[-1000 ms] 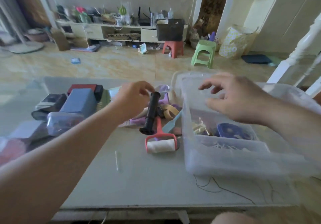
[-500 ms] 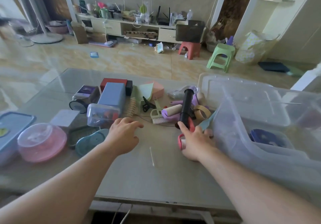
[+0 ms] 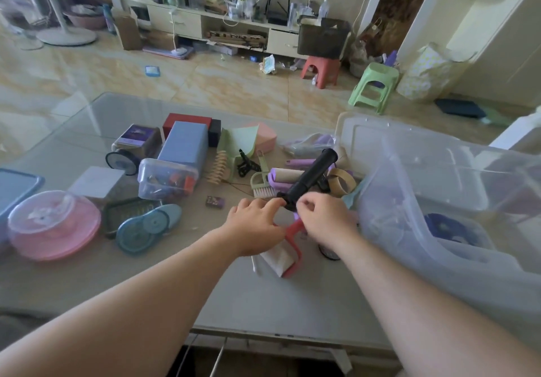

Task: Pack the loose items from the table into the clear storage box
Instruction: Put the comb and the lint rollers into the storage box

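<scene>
Two hands meeting mid-table [image 3: 146, 283] over red lint roller [image 3: 288, 255]: left hand [image 3: 254, 226] curled over its handle, apparently to steady it. Right hand [image 3: 323, 220] pinching near base of black handle [image 3: 310, 177], probably to lift. Clear storage box [image 3: 409, 201] tilted open just right, within reach for drop-in.

Two hands, left [image 3: 254, 224] and right [image 3: 328, 222], were in view. One clear storage box [image 3: 439, 201] stood on the surface [image 3: 263, 297], with two lint rollers, red [image 3: 288, 252] and purple [image 3: 285, 178], one tape roll [image 3: 341, 180], and two stools, red [image 3: 321, 69] and green [image 3: 374, 85], on the floor.
</scene>
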Demonstrator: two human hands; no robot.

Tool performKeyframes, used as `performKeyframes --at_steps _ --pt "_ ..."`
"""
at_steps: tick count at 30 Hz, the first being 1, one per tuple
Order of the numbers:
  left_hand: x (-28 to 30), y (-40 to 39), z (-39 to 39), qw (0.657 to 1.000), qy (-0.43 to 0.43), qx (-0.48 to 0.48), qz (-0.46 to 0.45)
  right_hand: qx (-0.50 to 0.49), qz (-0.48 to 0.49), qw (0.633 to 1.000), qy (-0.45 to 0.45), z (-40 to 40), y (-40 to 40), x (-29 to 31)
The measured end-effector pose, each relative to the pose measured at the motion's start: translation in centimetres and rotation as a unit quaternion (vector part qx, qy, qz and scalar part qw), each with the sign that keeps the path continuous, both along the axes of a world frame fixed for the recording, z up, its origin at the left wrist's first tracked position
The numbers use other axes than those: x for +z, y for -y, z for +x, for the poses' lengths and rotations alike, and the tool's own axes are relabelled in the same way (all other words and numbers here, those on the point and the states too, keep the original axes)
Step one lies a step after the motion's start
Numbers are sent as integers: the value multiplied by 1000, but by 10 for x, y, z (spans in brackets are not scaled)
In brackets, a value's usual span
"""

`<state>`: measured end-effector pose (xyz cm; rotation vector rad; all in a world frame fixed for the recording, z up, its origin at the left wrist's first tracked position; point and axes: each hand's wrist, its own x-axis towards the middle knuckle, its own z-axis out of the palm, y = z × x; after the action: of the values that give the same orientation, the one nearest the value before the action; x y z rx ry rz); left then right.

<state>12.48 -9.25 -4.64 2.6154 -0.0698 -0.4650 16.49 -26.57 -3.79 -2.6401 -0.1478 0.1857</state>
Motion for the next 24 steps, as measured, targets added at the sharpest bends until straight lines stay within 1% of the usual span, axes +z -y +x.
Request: performKeyframes --at_steps 2,3,5,6,8,11,13,14,16,18,20,21,22,23,24 --pt "-5 12 -2 999 43 18 18 -25 21 999 6 15 0 0" --pt "-6 17 -1 997 62 28 21 -24 19 1000 -5 22 -2 -2" --pt "-8 24 6 996 63 59 1 -3 -22 998 -55 26 -9 -6" --pt "-6 27 10 995 52 82 -28 8 -29 996 -87 26 -14 -9" --pt "-4 29 17 988 47 120 -81 3 2 991 -136 24 -20 -13" --pt "-2 26 21 974 40 153 -161 -36 58 990 -123 31 -19 -14" --pt "-6 20 23 954 25 175 -241 -63 118 984 -117 34 -15 -14" --pt "-7 18 23 947 24 178 -265 -84 159 978 -109 32 -13 -10" --pt "-6 16 23 946 38 171 -272 -141 257 952 -84 30 -10 -3" --pt "-2 17 26 941 76 185 -271 -206 338 915 -76 32 -10 1" --pt "3 19 33 928 105 220 -282 -257 395 876 -101 31 -10 6" --pt "5 20 36 925 105 226 -286 -266 410 863 -125 31 -10 6" --pt "5 20 38 931 95 213 -281 -260 409 863 -142 28 -10 5" --pt "4 22 39 948 77 180 -250 -243 383 879 -144 24 -8 2" --pt "2 24 37 970 54 134 -194 -220 341 904 -134 20 -6 -3"
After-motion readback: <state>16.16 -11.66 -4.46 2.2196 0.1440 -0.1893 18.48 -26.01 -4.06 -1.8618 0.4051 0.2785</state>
